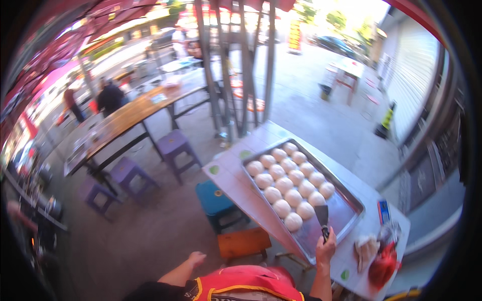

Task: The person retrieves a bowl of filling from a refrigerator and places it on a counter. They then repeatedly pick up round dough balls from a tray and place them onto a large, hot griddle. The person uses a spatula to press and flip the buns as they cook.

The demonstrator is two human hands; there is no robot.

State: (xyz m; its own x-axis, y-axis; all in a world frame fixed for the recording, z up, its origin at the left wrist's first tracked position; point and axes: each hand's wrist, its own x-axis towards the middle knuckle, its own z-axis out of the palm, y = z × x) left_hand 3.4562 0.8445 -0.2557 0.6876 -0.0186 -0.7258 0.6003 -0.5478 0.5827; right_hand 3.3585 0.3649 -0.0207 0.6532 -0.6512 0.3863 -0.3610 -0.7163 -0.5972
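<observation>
My right hand (326,247) grips the dark handle of a flat-bladed scraper (322,215). Its blade points away from me and overlaps the bare near part of a metal sheet tray (339,222), beside the nearest dough balls. Several round, pale dough balls (296,177) stand in rows over the far and left part of the tray. Under the tray is a white table (371,201) with green leaf-like marks. My left hand (197,259) hangs over the floor to the left of my red apron (244,278); nothing shows in it, and its fingers are blurred.
A red bag (383,267), a pale cloth (365,251) and a blue box (383,212) lie at the table's right end. A teal stool (214,199) and wooden stool (244,242) stand at its left. Purple stools (179,148) flank a wooden table (131,116); people (109,97) are beyond.
</observation>
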